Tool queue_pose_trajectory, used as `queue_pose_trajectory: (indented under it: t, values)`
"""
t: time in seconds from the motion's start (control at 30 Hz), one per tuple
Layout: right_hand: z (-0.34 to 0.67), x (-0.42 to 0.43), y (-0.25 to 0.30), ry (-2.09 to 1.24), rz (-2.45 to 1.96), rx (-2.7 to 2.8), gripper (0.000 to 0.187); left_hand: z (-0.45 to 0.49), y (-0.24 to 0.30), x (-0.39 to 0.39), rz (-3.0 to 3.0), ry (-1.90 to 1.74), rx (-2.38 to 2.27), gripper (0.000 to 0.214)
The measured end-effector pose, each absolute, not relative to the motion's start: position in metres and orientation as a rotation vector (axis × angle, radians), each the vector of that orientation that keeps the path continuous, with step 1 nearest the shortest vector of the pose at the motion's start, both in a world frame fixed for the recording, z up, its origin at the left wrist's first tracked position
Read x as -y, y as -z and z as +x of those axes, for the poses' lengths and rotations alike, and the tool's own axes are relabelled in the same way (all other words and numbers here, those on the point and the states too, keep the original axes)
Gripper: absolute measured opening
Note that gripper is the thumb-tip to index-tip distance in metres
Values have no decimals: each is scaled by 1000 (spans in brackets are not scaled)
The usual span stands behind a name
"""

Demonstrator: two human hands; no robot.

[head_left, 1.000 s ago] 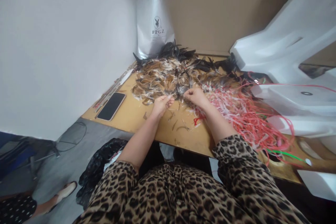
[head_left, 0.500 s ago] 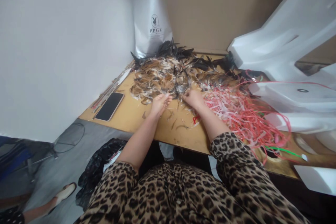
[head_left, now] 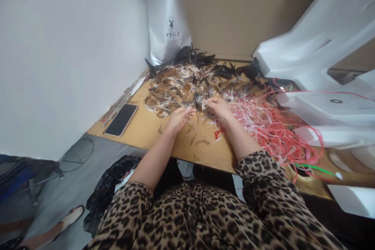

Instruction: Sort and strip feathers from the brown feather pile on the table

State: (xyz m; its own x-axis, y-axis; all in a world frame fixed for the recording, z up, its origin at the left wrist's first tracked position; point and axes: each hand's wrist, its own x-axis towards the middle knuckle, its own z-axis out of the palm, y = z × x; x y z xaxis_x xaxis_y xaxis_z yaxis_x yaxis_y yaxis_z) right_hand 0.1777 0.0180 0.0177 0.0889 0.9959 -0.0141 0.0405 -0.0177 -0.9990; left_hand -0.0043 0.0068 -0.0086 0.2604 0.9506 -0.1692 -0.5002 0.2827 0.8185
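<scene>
A wide heap of brown, white and grey feathers (head_left: 172, 86) covers the middle of the table, with long black feathers (head_left: 190, 55) along its far side. My left hand (head_left: 180, 118) is at the heap's near edge, its fingers pinched together; what they hold, if anything, is too small to make out. To its right, my right hand (head_left: 218, 107) pinches a small whitish piece, perhaps a feather, between thumb and forefinger. The two hands are a little apart. Loose bits of feather (head_left: 199, 138) lie on the tabletop just below them.
Pink and red ribbons (head_left: 272, 129) are tangled on the right, beside white moulded machine parts (head_left: 328, 105). A phone (head_left: 121, 120) lies on the left of the table (head_left: 164, 140). Behind the feathers stands a white bag (head_left: 170, 23). Another person's foot (head_left: 72, 216) shows at lower left.
My right hand has lifted slightly from the feathers, and a whitish piece now shows at its fingertips. The left hand has shifted slightly right and nearer to me.
</scene>
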Motion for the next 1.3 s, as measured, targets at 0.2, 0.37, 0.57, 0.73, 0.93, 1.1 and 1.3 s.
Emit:
queue_pose_trajectory:
  t: [0.2, 0.37, 0.57, 0.73, 0.93, 1.1, 1.3]
  values:
    - [156, -11, -20, -1130, -1141, 1099, 30, -4, 7, -4, 712, -1015, -678, 10]
    - [140, -6, -15, -1119, -1093, 1085, 29, -3, 6, -4, 698, -1002, -695, 8]
    - [140, -5, -12, -1287, -1056, 1021, 29, -3, 8, -6, 707, -1097, -703, 10]
    - [144, -5, -12, -1425, -1096, 988, 32, -3, 11, -8, 746, -1166, -703, 14]
    - [141, -5, -11, -1418, -1104, 1011, 33, -2, 10, -6, 825, -1148, -731, 19]
    - [141, -6, -11, -1341, -1098, 995, 32, -3, 10, -6, 798, -1080, -708, 20]
    - [140, -7, -9, -1281, -1079, 1025, 30, -5, 10, -7, 722, -1056, -752, 13]
